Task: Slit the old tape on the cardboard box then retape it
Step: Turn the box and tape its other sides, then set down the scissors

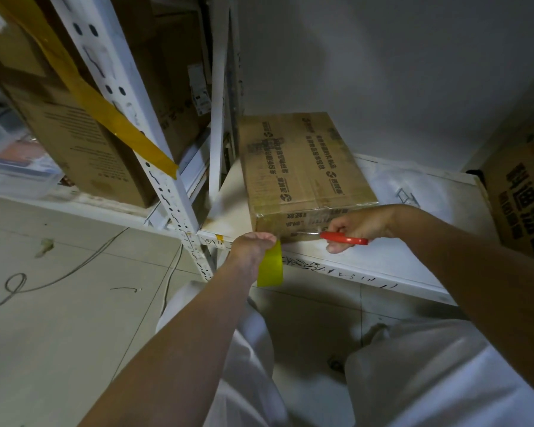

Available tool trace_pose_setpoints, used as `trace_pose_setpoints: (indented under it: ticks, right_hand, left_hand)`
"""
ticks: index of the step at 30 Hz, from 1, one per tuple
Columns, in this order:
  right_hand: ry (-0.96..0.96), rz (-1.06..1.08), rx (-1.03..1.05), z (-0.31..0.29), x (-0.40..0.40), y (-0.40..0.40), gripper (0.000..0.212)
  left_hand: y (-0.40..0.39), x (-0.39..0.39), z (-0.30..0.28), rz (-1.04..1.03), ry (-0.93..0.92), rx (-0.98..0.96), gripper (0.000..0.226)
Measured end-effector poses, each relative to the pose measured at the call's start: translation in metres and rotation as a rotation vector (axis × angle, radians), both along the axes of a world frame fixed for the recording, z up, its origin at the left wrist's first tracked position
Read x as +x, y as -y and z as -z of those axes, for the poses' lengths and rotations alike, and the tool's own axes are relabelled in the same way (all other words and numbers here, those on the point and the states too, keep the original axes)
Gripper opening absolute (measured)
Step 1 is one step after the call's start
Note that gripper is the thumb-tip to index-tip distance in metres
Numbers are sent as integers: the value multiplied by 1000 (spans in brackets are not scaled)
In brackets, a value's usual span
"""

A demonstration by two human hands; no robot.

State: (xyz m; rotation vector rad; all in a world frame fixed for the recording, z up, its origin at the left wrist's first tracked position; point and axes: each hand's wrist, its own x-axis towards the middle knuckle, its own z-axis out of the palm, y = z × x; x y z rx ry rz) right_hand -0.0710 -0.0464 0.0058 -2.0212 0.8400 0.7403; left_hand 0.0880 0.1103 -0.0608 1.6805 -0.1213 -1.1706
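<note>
On the shelf (383, 260) the box (305, 167) looks stiff but thin-walled, steadied low at its front corner by the left hand (253, 245) pinching yellow tape (270, 266), while the right hand (358, 226) grips red scissors (342, 238) against its front face.

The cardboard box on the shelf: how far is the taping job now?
Done: yellowish tape already crosses the cardboard box top. In hand: the left hand holds the yellow tape roll at the front edge; the right hand holds red scissors there. Left: cutting the strip free.
</note>
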Motion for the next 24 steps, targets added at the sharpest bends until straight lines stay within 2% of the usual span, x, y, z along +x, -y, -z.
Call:
trace_pose_setpoints:
  ticks: [9, 14, 19, 24]
  right_hand:
    - [104, -31, -52, 7, 26, -3, 25]
    - [142, -21, -70, 7, 29, -6, 32]
    - [217, 27, -116, 15, 34, -10, 39]
    - [236, -5, -209, 11, 33, -14, 46]
  left_hand:
    - [0, 2, 1, -15, -16, -6, 10]
    - [0, 3, 2, -9, -11, -17, 8]
    - [1, 4, 2, -37, -15, -9, 18]
    - [3, 5, 1, -40, 14, 32, 17]
